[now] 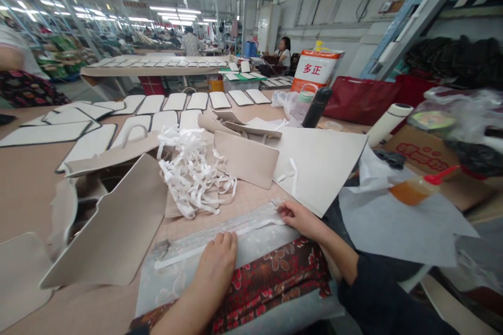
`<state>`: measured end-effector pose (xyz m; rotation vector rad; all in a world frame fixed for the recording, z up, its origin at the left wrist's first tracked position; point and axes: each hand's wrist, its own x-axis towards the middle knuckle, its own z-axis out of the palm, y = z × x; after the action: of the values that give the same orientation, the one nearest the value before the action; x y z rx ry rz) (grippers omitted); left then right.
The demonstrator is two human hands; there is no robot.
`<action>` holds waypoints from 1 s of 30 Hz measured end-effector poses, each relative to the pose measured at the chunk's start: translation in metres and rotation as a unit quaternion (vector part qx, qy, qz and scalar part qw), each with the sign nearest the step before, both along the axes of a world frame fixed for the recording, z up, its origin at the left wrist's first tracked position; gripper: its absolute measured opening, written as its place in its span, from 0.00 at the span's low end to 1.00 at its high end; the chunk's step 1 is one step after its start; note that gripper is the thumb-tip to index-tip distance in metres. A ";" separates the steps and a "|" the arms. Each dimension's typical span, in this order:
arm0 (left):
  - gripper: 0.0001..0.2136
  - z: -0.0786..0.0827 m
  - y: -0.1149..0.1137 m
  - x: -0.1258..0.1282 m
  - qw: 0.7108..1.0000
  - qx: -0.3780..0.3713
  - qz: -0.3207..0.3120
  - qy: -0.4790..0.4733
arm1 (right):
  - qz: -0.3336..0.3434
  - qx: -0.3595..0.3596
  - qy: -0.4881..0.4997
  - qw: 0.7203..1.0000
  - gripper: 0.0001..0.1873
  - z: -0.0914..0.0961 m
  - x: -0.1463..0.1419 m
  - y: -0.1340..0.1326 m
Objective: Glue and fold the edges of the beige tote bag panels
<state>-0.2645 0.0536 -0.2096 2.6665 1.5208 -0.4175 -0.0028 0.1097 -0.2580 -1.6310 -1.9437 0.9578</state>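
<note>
A narrow white tape (251, 227) runs slantwise along a wrinkled clear plastic strip (196, 238) at the table's front edge. My left hand (220, 256) rests on the tape with its fingers bent and pressed together, the fingertips hidden beneath. At the far right end of the strip, my right hand (296, 217) pinches the tape between thumb and fingers. Under my forearms lies a pale translucent sheet (173, 277) over my lap, with dark red flowered cloth (271, 282). Just beyond my hands is a tangled heap of white tapes (192, 172).
Beige bag pieces (113, 220) stand at the left, and a large cream panel (322, 157) lies right. Rows of white dark-edged panels (153, 104) cover the table's far part. A black flask (316, 107), a white flask (389, 124) and a red-capped bottle (416, 188) sit at right.
</note>
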 end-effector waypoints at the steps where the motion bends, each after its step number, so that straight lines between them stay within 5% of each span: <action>1: 0.22 -0.001 0.000 0.000 1.000 0.002 -0.002 0.000 | -0.002 0.007 -0.005 1.000 0.14 0.000 0.000 -0.001; 17: 0.21 -0.001 -0.003 0.002 1.000 0.015 -0.007 -0.007 | -0.064 0.115 -0.206 0.970 0.23 0.013 -0.018 -0.004; 30: 0.20 -0.007 -0.004 -0.005 0.999 0.037 -0.017 -0.032 | -0.035 0.183 -0.369 0.911 0.14 0.030 -0.045 -0.029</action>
<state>-0.2698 0.0496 -0.2163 2.7351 1.5046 -0.2794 -0.0479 0.0808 -0.2275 -1.9679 -2.3027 -0.1159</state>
